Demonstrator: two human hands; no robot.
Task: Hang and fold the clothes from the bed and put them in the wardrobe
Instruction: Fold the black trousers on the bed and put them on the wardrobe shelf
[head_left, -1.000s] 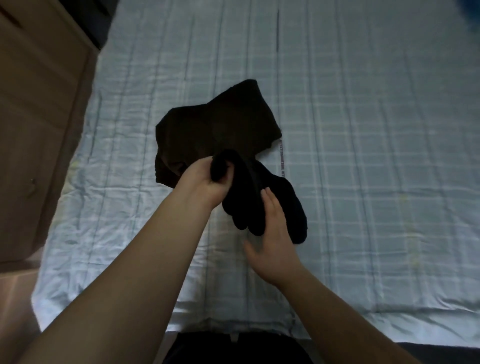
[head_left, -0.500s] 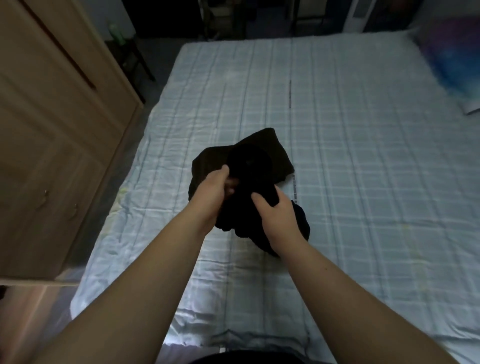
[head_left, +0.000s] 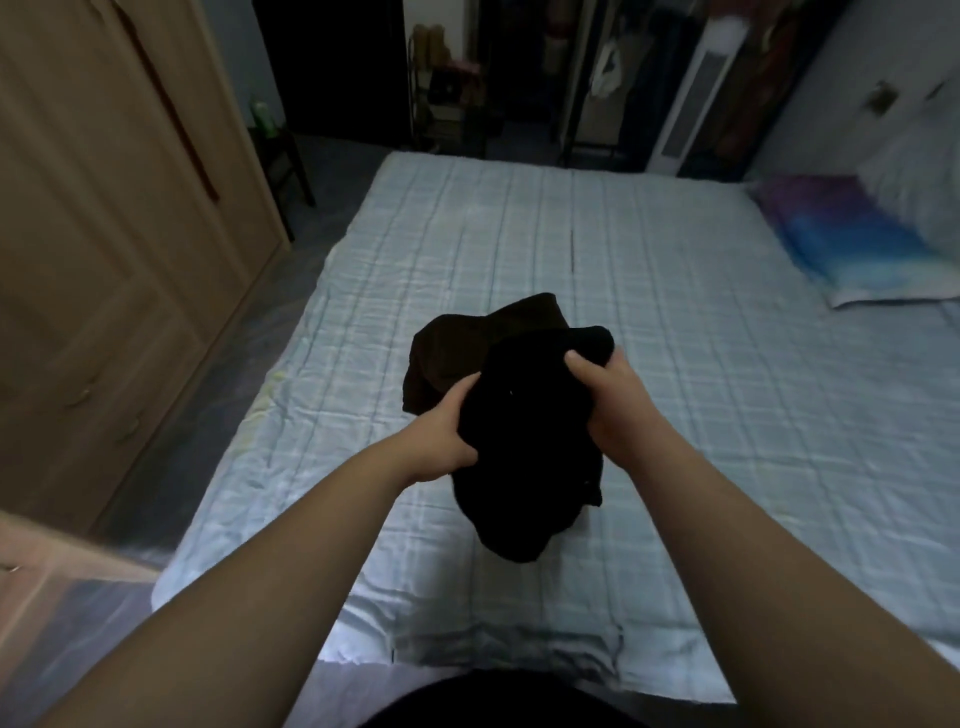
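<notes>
Now both hands hold the black cloth (head_left: 530, 447) up off the bed (head_left: 727, 395), probably to fold it: left hand (head_left: 441, 441) and right hand (head_left: 605, 400) each pinch a side.

Both hands, left hand (head_left: 441, 436) and right hand (head_left: 613, 400), grip black garment (head_left: 530, 441) above bed (head_left: 727, 415).

Head camera looks forward and down over the bed (head_left: 675, 415).

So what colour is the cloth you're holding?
Black, seen in the head view: the garment gripped by both hands.
</notes>
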